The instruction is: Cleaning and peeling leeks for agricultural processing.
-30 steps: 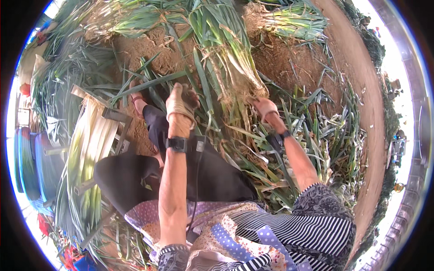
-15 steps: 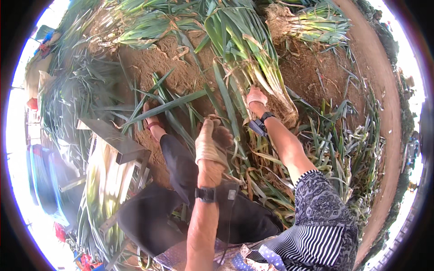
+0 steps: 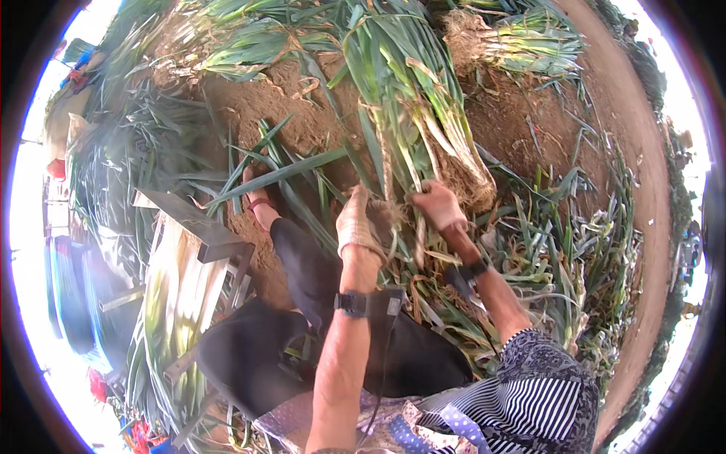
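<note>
My right hand, in a pale glove with bare fingertips, is closed around the lower white end of a green onion. That stalk slants up toward a big bundle of green onions, whose white stems and hairy roots lie just beyond the hand. Left of it, my left hand, gloved the same way, has its fingers curled together. Brownish, blurred stuff like roots shows beside its fingers; what they hold, if anything, is hidden. Both wrists carry dark straps.
A metal-framed rack holding trimmed pale stalks stands at left. More green onion bundles lie at the back. Stripped leaves cover the ground at right. A bare foot rests on the soil beside loose green leaves.
My right hand has drawn back toward me from the bundle, with a green onion stalk in its grip. My left hand has shifted slightly right and turned, moving closer to it.
</note>
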The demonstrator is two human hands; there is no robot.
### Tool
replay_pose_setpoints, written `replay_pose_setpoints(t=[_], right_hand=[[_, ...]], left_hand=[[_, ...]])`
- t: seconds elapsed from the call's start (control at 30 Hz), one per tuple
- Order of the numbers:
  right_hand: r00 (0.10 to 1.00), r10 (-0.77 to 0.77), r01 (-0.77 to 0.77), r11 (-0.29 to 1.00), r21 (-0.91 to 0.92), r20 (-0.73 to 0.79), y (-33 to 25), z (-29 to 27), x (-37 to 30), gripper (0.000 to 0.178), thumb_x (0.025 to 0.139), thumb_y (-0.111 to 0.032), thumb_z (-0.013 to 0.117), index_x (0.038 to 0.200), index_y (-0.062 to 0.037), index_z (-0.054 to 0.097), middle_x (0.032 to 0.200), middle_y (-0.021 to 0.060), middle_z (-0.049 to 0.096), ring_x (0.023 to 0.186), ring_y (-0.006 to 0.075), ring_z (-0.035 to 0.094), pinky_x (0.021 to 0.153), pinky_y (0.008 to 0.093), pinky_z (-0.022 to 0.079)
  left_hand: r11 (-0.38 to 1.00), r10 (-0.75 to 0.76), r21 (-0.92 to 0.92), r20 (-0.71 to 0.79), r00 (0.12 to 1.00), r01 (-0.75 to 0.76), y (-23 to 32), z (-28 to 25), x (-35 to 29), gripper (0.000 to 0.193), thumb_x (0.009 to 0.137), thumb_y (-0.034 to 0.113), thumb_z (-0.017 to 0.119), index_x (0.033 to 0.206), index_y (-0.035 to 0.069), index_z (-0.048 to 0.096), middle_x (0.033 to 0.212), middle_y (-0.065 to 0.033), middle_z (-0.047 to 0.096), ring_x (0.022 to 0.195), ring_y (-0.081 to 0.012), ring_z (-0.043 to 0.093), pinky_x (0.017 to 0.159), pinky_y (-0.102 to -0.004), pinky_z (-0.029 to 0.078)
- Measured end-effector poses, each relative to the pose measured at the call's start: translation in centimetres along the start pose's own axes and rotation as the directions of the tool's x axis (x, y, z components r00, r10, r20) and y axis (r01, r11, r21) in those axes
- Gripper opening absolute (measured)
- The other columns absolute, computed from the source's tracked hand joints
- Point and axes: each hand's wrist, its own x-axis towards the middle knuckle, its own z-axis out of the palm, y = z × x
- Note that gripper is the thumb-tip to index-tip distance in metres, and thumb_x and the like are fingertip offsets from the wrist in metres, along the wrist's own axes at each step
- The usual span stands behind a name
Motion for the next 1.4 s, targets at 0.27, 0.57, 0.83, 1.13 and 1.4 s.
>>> replay_pose_setpoints(t=[0.27,0.57,0.83,1.13,1.4], right_hand=[[0.892,-0.399,0.393,0.917,-0.072,-0.214,0.1,-6.9,-18.9,0.021,0.070,-0.022,0.074,0.071,-0.0041,0.062,0.056,0.0111,0.054,0.046,0.0251,0.051,0.046,0.0335,0.042],[0.626,-0.762,0.553,0.583,-0.595,-0.165,2.3,-6.6,-22.6,0.023,0.062,-0.019,0.069,0.083,-0.0132,0.061,0.068,-0.0020,0.049,0.067,0.0190,0.052,0.058,0.0327,0.045],[0.475,-0.863,0.681,0.484,-0.549,-0.172,2.1,-6.0,-23.8,0.031,0.061,-0.014,0.067,0.091,-0.0142,0.062,0.073,-0.0027,0.048,0.072,0.0165,0.051,0.061,0.0312,0.044],[0.958,-0.217,0.251,0.950,-0.183,0.188,3.4,-5.8,-21.2,0.058,0.070,-0.036,0.071,0.117,-0.0060,0.053,0.106,0.0198,0.058,0.099,0.0350,0.056,0.084,0.0414,0.046],[0.680,-0.545,0.624,0.781,0.004,0.491,0.1,-8.0,-16.5,0.079,0.062,-0.048,0.076,0.123,-0.0079,0.047,0.119,0.0142,0.051,0.108,0.0295,0.052,0.092,0.0378,0.044]], left_hand=[[0.981,-0.098,0.194,0.453,0.886,0.009,-1.8,1.0,-2.0,0.059,0.080,0.054,0.059,0.109,0.004,0.051,0.071,-0.0078,0.059,0.055,-0.0205,0.058,0.046,-0.0316,0.045],[0.957,-0.163,0.289,0.451,0.878,0.029,-2.7,-0.7,-5.5,0.047,0.076,0.048,0.067,0.097,0.008,0.054,0.069,-0.0080,0.060,0.055,-0.0198,0.058,0.044,-0.0309,0.042],[0.953,-0.264,0.230,0.306,0.915,0.198,-5.4,-0.3,-6.9,0.040,0.078,0.042,0.068,0.089,0.006,0.055,0.065,-0.0085,0.059,0.051,-0.0187,0.057,0.045,-0.0301,0.046],[0.995,0.048,0.044,0.553,0.832,-0.087,-3.6,-0.7,-8.4,0.046,0.081,0.040,0.065,0.100,0.000,0.055,0.072,-0.0051,0.058,0.062,-0.0169,0.060,0.053,-0.0295,0.051],[0.980,0.195,-0.060,0.472,0.860,-0.189,-2.5,-1.2,-7.8,0.047,0.078,0.045,0.066,0.095,0.001,0.058,0.070,-0.0057,0.059,0.057,-0.0152,0.057,0.047,-0.0261,0.049]])
